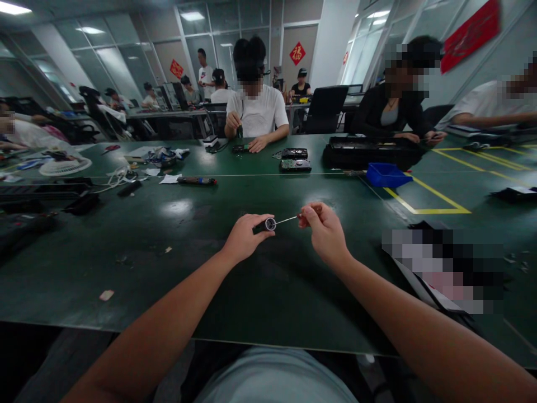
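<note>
My left hand (245, 235) is closed round a small black cylinder (260, 226), whose round, light-rimmed end faces right. In my right hand (325, 232) is a screwdriver with a thin metal shaft (287, 220) and a reddish handle pinched between the fingers. The shaft's tip reaches the open-looking end of the cylinder; whether it is inside or just touching the rim, I cannot tell. Both hands are above the green table (277, 296), near its middle.
Beyond my hands lie a long dark tool (197, 181), two opened device parts (296, 165) and a blue bin (386, 174). A white fan (65, 165) and cables are at left. A person (258, 109) works opposite; a black bag-like item (428, 280) lies at right.
</note>
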### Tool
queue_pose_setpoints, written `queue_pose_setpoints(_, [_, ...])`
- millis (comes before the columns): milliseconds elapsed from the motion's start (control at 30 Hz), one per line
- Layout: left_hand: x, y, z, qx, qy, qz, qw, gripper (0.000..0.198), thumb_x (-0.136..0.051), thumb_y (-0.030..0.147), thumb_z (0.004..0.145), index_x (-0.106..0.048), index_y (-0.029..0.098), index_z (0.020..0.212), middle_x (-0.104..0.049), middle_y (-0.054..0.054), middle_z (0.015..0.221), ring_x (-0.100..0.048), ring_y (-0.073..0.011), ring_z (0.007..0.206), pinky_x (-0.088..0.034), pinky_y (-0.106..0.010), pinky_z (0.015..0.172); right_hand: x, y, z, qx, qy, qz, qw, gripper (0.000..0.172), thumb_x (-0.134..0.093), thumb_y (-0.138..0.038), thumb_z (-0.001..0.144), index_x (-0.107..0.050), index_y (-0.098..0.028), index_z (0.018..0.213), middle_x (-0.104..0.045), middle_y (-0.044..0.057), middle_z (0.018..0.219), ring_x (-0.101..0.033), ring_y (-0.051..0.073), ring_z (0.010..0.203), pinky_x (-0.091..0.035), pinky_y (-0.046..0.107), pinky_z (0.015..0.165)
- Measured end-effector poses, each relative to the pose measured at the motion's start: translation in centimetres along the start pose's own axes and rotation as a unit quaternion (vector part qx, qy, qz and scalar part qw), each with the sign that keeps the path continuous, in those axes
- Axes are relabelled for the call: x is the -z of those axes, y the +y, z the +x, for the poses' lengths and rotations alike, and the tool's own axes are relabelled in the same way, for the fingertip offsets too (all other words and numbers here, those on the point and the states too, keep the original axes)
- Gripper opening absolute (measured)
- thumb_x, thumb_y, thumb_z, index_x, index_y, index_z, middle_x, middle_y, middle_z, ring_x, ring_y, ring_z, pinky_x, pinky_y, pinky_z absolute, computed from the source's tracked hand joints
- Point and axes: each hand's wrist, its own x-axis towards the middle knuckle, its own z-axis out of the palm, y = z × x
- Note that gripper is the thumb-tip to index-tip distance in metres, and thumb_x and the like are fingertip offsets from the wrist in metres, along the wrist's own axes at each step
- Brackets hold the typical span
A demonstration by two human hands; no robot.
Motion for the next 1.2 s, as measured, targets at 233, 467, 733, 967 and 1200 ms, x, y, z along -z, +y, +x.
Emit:
queue_pose_setpoints(233, [-0.24, -0.41, 0.00, 0.003, 0.007, 0.010, 1.000, 0.041, -0.076, 0.030, 0.083, -0.068, 0.027, 0.123, -0.072, -0.005, 0.117, -0.062, -0.0251, 0.109, -0.045, -0.044, 0.098, 0.15, -0.63, -0.65, 0.058, -0.043, -0.124, 0.990, 0.016, -0.048, -0.036, 0.098, -0.057, -0.023, 0.094, -0.066, 0.002, 0.076, -0.063, 0.018, 0.071, -0.047, 0.034, 0.069])
queue_pose_setpoints(467, [-0.27, -0.38, 0.08, -0.002, 0.005, 0.010, 1.000, 0.041, -0.077, 0.028, 0.082, -0.069, 0.026, 0.122, -0.073, -0.005, 0.116, -0.062, -0.0243, 0.109, -0.045, -0.042, 0.098, 0.00, -0.39, -0.65, 0.061, -0.061, -0.132, 0.987, 0.014, -0.048, -0.034, 0.098, -0.057, -0.023, 0.096, -0.067, 0.003, 0.079, -0.065, 0.018, 0.073, -0.049, 0.034, 0.070])
queue_pose_setpoints(733, [-0.36, -0.66, 0.05, -0.002, -0.003, 0.022, 1.000, 0.041, -0.076, 0.030, 0.083, -0.068, 0.028, 0.123, -0.073, -0.004, 0.116, -0.062, -0.0247, 0.107, -0.045, -0.042, 0.095, -0.09, -0.15, -0.74, 0.065, -0.065, -0.142, 0.986, 0.014, -0.048, -0.034, 0.098, -0.057, -0.023, 0.096, -0.067, 0.002, 0.078, -0.065, 0.019, 0.073, -0.048, 0.034, 0.069])
queue_pose_setpoints(967, [-0.29, -0.77, -0.03, 0.007, -0.009, 0.022, 1.000, 0.040, -0.077, 0.031, 0.082, -0.069, 0.028, 0.121, -0.073, -0.004, 0.115, -0.062, -0.0245, 0.104, -0.045, -0.043, 0.095, 0.47, -0.81, -0.69, 0.083, -0.010, -0.156, 0.984, 0.016, -0.048, -0.035, 0.098, -0.057, -0.023, 0.093, -0.067, 0.002, 0.078, -0.063, 0.018, 0.070, -0.047, 0.033, 0.066])
queue_pose_setpoints(1200, [-0.37, -0.98, -0.10, -0.004, -0.012, 0.024, 1.000, 0.039, -0.078, 0.032, 0.081, -0.070, 0.027, 0.118, -0.073, -0.004, 0.112, -0.062, -0.0239, 0.102, -0.044, -0.043, 0.093, 0.41, -0.91, -0.84, 0.092, -0.043, -0.160, 0.982, 0.014, -0.048, -0.035, 0.098, -0.057, -0.023, 0.096, -0.068, 0.003, 0.081, -0.066, 0.019, 0.074, -0.048, 0.035, 0.069])
